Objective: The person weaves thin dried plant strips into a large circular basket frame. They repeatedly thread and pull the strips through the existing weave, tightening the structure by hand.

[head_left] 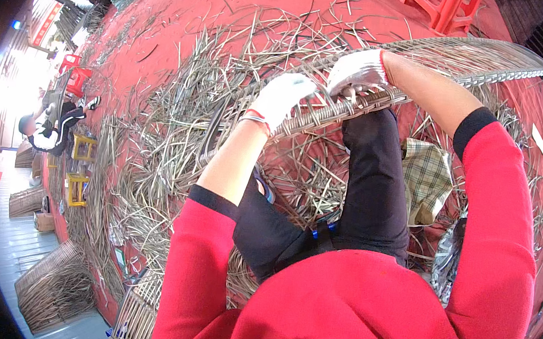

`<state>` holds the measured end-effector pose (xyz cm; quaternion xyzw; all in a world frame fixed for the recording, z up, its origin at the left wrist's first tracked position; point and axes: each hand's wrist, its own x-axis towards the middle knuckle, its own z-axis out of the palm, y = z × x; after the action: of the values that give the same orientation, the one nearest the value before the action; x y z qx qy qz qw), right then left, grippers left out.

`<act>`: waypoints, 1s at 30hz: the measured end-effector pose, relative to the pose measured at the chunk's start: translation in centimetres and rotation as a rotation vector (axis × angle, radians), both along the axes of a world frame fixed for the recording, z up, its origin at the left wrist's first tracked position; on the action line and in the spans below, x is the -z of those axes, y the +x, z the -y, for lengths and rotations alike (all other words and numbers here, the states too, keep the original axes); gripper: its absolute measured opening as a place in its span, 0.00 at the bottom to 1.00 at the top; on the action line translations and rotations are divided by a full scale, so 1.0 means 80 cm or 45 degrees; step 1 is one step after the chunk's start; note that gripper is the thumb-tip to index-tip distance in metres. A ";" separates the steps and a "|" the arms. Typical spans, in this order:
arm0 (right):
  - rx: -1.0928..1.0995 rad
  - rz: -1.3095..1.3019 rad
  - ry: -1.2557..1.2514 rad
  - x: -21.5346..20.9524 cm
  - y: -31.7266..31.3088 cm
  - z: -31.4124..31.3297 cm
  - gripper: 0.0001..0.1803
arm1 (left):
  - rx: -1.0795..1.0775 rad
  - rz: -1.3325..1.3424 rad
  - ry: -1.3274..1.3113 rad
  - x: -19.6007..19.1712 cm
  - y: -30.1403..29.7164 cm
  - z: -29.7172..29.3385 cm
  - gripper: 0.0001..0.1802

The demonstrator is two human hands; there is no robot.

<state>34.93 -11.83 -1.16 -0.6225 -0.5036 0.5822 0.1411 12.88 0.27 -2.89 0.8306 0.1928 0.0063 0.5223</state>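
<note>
Both gloved hands, L & R, gripping woven mat edge

A woven panel lies across the knee, over scattered strips.

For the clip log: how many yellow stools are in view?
2. One yellow stool stands at far left beside the seated person; the other just below it. More may be hidden behind the reeds.

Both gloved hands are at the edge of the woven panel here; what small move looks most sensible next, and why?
Probably tuck or pull the loose strip at the rim tight. The left hand and right hand both pinch the near edge of the woven panel, which rests across the knee, and loose strips lie spread underneath.
</note>
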 end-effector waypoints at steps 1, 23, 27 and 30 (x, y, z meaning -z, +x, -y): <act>0.038 -0.066 -0.011 -0.008 -0.002 0.004 0.11 | -0.072 0.059 -0.164 0.001 -0.004 0.000 0.17; -0.313 0.466 0.579 -0.077 -0.046 0.086 0.15 | -0.121 -0.023 0.095 -0.021 -0.043 0.014 0.19; -0.208 0.863 0.681 -0.074 -0.058 0.092 0.17 | -0.271 0.177 -0.128 -0.032 -0.055 0.022 0.19; -0.059 1.123 0.878 -0.065 -0.082 0.099 0.16 | -0.378 0.271 -0.286 -0.041 -0.072 0.032 0.17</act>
<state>28.33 -19.75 4.05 -0.7136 -0.6897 0.0713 0.0996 7.09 -2.27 0.37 0.7245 0.2563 0.1493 0.6223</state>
